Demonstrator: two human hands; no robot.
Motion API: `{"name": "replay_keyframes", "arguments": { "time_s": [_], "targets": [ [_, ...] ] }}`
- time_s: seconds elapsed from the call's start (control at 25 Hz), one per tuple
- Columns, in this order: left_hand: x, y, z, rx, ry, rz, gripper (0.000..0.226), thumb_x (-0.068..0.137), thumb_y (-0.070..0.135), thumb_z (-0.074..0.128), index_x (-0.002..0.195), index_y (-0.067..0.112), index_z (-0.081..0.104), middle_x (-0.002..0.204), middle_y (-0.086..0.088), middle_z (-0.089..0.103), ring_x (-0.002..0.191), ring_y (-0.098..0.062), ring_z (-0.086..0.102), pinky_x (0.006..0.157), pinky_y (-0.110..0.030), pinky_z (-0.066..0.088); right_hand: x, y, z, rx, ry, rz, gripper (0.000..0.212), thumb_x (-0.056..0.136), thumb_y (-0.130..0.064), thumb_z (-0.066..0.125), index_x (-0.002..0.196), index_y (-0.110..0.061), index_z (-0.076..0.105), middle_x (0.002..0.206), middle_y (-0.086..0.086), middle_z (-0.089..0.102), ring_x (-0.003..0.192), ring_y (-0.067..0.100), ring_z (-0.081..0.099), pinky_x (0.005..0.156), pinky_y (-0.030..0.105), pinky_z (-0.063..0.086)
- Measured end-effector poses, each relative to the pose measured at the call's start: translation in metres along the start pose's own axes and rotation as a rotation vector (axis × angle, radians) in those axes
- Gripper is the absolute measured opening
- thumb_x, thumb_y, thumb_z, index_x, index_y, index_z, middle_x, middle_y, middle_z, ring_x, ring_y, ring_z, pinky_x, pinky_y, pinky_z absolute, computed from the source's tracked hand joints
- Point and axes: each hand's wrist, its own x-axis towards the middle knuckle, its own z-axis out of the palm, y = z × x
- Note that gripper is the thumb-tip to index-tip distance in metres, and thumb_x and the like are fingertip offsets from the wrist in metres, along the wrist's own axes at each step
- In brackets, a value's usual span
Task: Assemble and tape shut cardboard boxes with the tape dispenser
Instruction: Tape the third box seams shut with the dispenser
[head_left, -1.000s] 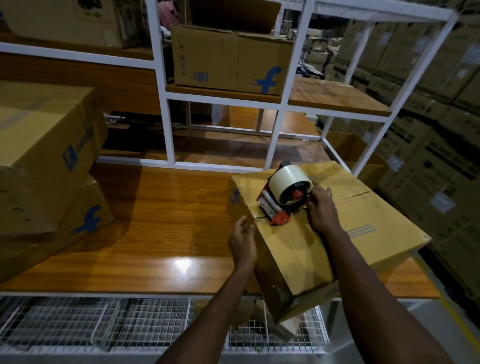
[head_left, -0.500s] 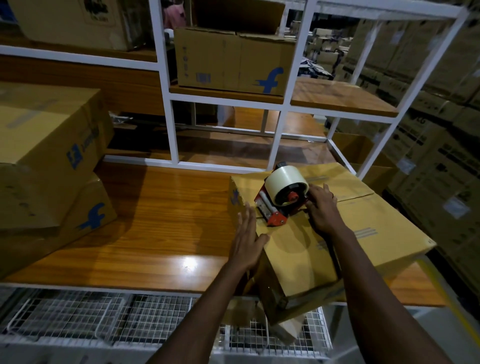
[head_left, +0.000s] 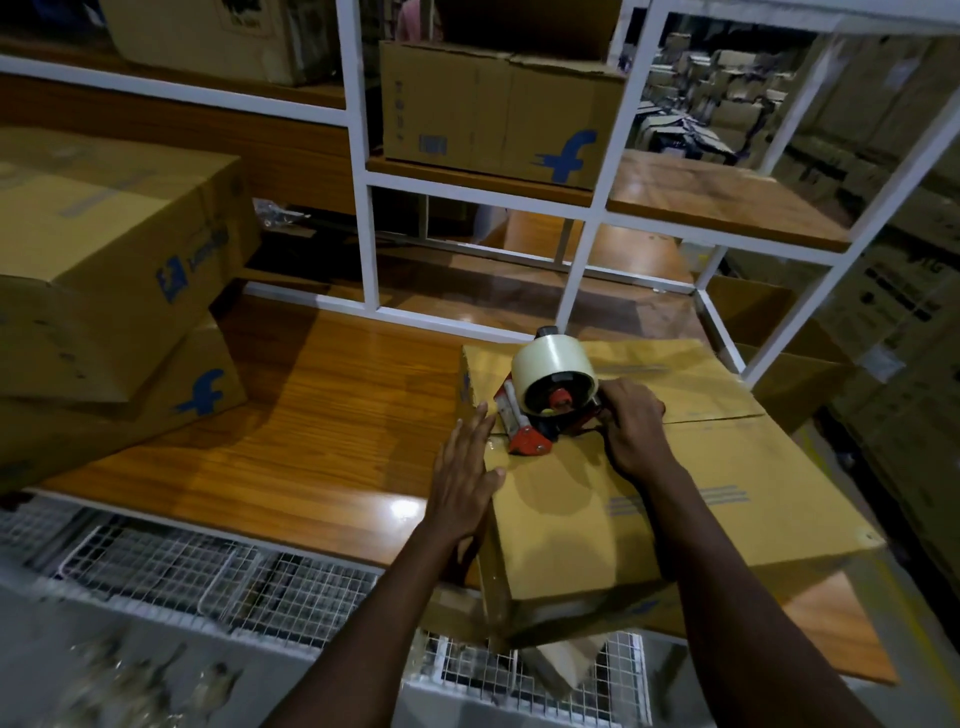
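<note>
A closed cardboard box (head_left: 727, 467) lies on the wooden table, its near corner jutting past the front edge. On its top, at the left end of the flap seam, sits a red tape dispenser (head_left: 545, 410) with a pale tape roll. My right hand (head_left: 631, 426) grips the dispenser's handle from the right. My left hand (head_left: 465, 473) lies flat with straight fingers against the box's left top edge, just left of the dispenser's blade end.
Two stacked cardboard boxes (head_left: 104, 291) fill the table's left side. A white metal shelf frame (head_left: 363, 208) stands behind, holding another box (head_left: 498, 109). A wire mesh rack (head_left: 208, 571) runs below the table's front edge. Stacked cartons line the right.
My left hand has risen from the box's side, opened flat and moved up along the left top edge. The dispenser stays near the left end of the seam.
</note>
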Motion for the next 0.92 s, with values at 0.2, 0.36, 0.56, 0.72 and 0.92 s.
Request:
{"name": "replay_keyframes", "arguments": {
  "time_s": [0.2, 0.36, 0.56, 0.72, 0.92],
  "targets": [
    [0.008, -0.001, -0.006, 0.086, -0.013, 0.047, 0.072, 0.088, 0.060, 0.028, 0.152, 0.027, 0.027, 0.163, 0.014, 0.010, 0.148, -0.004, 0.009, 0.117, -0.051, 0.017, 0.005, 0.018, -0.005, 0.018, -0.079, 0.010, 0.040, 0.089, -0.041, 0.038, 0.121, -0.026, 0.058, 0.099, 0.003, 0.059, 0.092, 0.031, 0.050, 0.078, 0.041, 0.033],
    [0.018, -0.006, -0.017, 0.232, -0.111, 0.079, 0.068, 0.089, 0.053, 0.033, 0.152, 0.030, 0.024, 0.162, 0.015, 0.008, 0.147, -0.014, 0.018, 0.114, -0.054, 0.021, 0.005, 0.019, -0.016, 0.036, -0.091, -0.014, 0.041, 0.084, -0.035, 0.043, 0.121, -0.026, 0.060, 0.100, 0.004, 0.062, 0.094, 0.031, 0.050, 0.077, 0.041, 0.032],
    [0.018, 0.003, -0.026, 0.375, -0.202, 0.011, 0.070, 0.087, 0.053, 0.029, 0.153, 0.036, 0.015, 0.162, 0.019, 0.002, 0.147, -0.019, 0.016, 0.114, -0.053, 0.018, -0.001, 0.066, -0.036, 0.040, -0.094, 0.056, 0.046, 0.080, -0.032, 0.050, 0.124, -0.030, 0.062, 0.111, 0.000, 0.066, 0.103, 0.031, 0.053, 0.085, 0.043, 0.038],
    [0.029, 0.038, -0.030, 0.712, -0.334, -0.151, 0.071, 0.089, 0.046, 0.023, 0.155, 0.028, 0.008, 0.163, 0.011, -0.007, 0.150, -0.023, -0.006, 0.115, -0.064, 0.002, -0.006, 0.072, -0.045, 0.066, -0.087, 0.055, 0.046, 0.082, -0.028, 0.052, 0.127, -0.025, 0.062, 0.111, 0.002, 0.066, 0.099, 0.030, 0.051, 0.084, 0.041, 0.037],
    [0.041, 0.096, 0.007, 0.890, -0.417, -0.132, 0.070, 0.101, 0.048, 0.023, 0.156, 0.014, -0.003, 0.163, -0.004, -0.011, 0.150, -0.026, -0.009, 0.116, -0.060, -0.003, -0.010, 0.076, -0.042, -0.005, -0.128, 0.033, 0.056, 0.086, -0.051, 0.036, 0.132, -0.025, 0.056, 0.111, 0.004, 0.060, 0.099, 0.032, 0.049, 0.081, 0.041, 0.033]
  ]
}}
